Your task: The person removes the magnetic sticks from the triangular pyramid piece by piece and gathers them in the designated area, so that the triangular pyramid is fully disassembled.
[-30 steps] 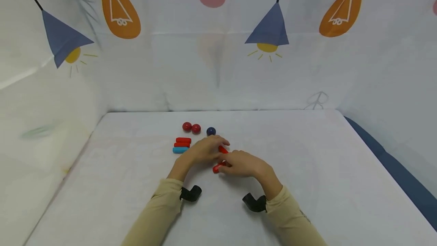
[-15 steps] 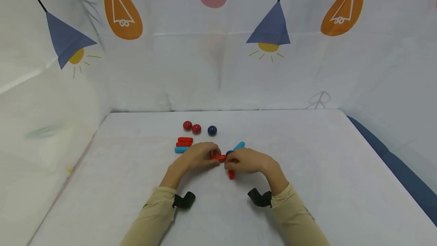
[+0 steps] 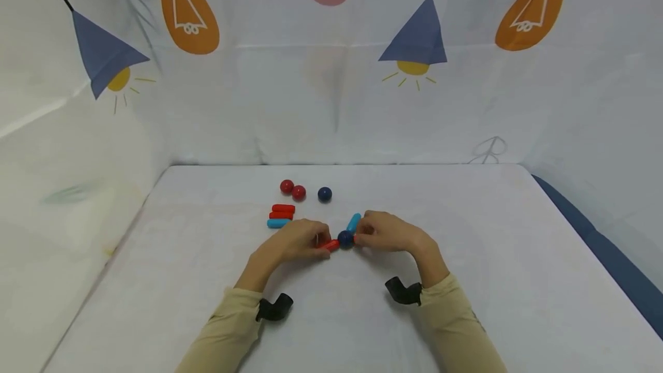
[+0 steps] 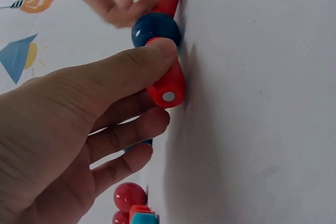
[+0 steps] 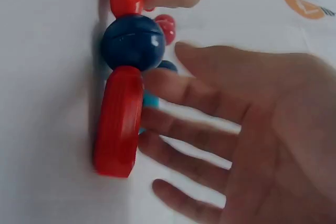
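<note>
A dark blue ball (image 3: 345, 239) sits on the table between my two hands, joined to several magnetic rods. My left hand (image 3: 303, 239) pinches a red rod (image 4: 169, 85) between thumb and fingers; its silvery end disc faces the left wrist camera. Across the ball, a second red rod (image 5: 119, 124) lies along the tabletop. Fingertips of my right hand (image 3: 391, 232) are right at this rod's side, the fingers fairly straight and the thumb apart from it. A light blue rod (image 3: 354, 222) points away behind the ball.
Beyond my left hand lie two red balls (image 3: 292, 190) and a loose dark blue ball (image 3: 324, 194). Nearer, two red rods (image 3: 282, 212) and a light blue rod (image 3: 278, 223) lie side by side. A printed white sheet (image 3: 290, 102) rises behind the table.
My hands, overlapping a second ago, have drawn apart around the ball. The right-hand red rod, which pointed toward me, now points right. The light blue rod has swung a little leftward.
</note>
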Motion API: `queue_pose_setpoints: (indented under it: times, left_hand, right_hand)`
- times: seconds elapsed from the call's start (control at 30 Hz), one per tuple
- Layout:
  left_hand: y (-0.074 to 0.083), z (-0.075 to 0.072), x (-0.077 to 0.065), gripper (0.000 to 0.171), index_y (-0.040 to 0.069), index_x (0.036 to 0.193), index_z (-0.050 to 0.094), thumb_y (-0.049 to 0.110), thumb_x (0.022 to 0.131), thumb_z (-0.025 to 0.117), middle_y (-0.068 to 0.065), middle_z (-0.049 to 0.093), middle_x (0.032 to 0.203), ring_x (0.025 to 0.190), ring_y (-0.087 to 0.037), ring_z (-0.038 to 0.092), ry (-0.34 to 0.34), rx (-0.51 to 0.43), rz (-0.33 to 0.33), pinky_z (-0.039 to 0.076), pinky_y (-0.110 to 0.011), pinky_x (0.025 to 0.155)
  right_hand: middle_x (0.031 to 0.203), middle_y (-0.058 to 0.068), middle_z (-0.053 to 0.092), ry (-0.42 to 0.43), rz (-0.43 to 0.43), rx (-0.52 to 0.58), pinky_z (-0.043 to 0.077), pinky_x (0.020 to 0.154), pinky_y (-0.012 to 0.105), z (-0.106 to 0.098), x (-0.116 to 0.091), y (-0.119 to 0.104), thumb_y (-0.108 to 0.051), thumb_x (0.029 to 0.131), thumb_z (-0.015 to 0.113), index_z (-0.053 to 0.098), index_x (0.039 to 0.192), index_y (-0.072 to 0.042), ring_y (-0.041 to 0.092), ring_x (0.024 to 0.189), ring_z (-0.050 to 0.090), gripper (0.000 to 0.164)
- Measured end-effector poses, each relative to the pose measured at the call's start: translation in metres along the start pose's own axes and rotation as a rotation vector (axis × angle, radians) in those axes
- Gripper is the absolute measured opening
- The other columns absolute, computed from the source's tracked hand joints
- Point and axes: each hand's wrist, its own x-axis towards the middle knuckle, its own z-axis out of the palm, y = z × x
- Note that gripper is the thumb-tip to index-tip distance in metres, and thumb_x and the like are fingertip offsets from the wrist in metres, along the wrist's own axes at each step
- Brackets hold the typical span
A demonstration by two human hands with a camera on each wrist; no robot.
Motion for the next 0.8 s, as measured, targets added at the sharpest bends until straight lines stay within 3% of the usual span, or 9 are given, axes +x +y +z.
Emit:
queue_pose_setpoints:
  times: [0.2,0.57,0.8]
  left_hand:
    - [0.005,0.000,0.001,0.019,0.020,0.095,0.065,0.028,0.081,0.075,0.011,0.056,0.075,0.071,-0.006,0.052,-0.025,0.017,0.018,0.045,-0.018,0.065]
    - [0.011,0.004,0.001,0.024,0.017,0.100,0.066,0.032,0.083,0.073,0.011,0.056,0.073,0.069,-0.005,0.051,0.018,0.051,0.036,0.044,-0.017,0.064]
    - [0.009,0.003,-0.001,0.025,0.017,0.102,0.066,0.032,0.083,0.072,0.011,0.057,0.076,0.070,-0.006,0.052,0.014,0.061,0.011,0.045,-0.017,0.065]
  right_hand:
    - [0.094,-0.005,0.058,0.044,-0.042,0.009,0.044,0.078,0.029,0.007,0.008,0.005,-0.031,0.091,0.062,0.059,0.095,-0.017,0.012,0.085,0.051,0.014]
    - [0.099,-0.005,0.060,0.006,-0.159,0.099,0.044,0.080,0.030,0.017,0.020,0.002,-0.022,0.089,0.065,0.058,0.101,-0.017,0.013,0.091,0.054,0.014]
    - [0.099,-0.003,0.063,0.050,-0.084,0.142,0.046,0.081,0.029,0.019,0.022,0.004,-0.028,0.087,0.068,0.056,0.105,-0.015,0.011,0.092,0.057,0.025]
